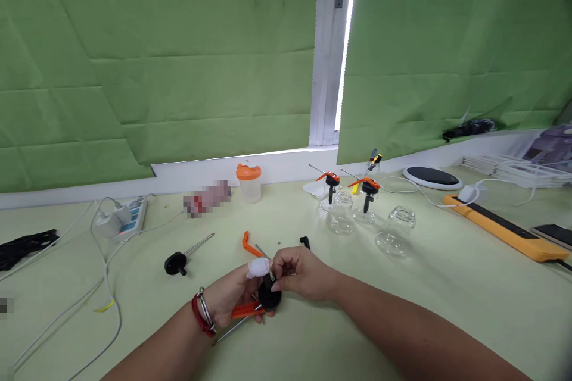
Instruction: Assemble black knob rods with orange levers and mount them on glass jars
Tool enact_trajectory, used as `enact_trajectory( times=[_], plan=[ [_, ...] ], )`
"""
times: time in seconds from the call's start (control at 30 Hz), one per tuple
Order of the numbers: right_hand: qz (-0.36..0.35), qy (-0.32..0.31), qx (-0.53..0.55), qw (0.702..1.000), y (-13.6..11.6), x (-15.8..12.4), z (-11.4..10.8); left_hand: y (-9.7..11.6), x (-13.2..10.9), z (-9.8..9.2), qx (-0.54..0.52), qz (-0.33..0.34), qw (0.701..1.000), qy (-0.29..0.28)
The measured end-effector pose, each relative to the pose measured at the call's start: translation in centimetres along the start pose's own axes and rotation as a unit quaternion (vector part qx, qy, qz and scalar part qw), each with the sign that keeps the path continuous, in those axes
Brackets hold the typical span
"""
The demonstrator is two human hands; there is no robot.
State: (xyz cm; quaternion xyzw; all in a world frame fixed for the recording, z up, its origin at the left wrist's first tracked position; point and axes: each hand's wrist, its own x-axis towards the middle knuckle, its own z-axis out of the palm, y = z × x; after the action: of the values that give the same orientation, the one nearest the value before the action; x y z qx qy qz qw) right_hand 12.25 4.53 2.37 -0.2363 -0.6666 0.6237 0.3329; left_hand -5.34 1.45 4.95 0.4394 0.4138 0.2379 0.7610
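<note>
My left hand (pixel 239 293), its thumb wrapped in white, is closed around a black round pump lid (pixel 269 297) with an orange lever (pixel 247 309) and a thin metal spout (pixel 232 330). The fingers of my right hand (pixel 300 274) are pinched against the lid's black stem; any small part between them is too hidden to make out. Just beyond my hands lie a loose orange lever (pixel 248 243) and a small black elbow piece (pixel 305 242). To the left, another black lid (pixel 176 263) with a metal spout rests on the table.
Two glass jars (pixel 342 214) (pixel 395 232) stand without lids at the right. Behind them are jars with black and orange pump lids (pixel 369 187). An orange-topped cup (pixel 249 184) stands by the wall. A power strip (pixel 129 223) and white cables occupy the left; a yellow power strip (pixel 504 229) lies right.
</note>
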Motion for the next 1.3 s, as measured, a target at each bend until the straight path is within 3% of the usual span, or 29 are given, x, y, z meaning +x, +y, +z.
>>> enact_trajectory(
  times=[1.13, 1.3],
  plan=[
    [0.015, 0.008, 0.012, 1.0, 0.0, 0.0, 0.2, -0.5, 0.0, -0.2, 0.016, 0.013, 1.0, -0.012],
    [0.023, 0.068, -0.036, 0.997, -1.2, -0.1, -0.1, 0.0, -0.6, 0.2, 0.041, 0.051, 0.998, 0.02]
  ],
)
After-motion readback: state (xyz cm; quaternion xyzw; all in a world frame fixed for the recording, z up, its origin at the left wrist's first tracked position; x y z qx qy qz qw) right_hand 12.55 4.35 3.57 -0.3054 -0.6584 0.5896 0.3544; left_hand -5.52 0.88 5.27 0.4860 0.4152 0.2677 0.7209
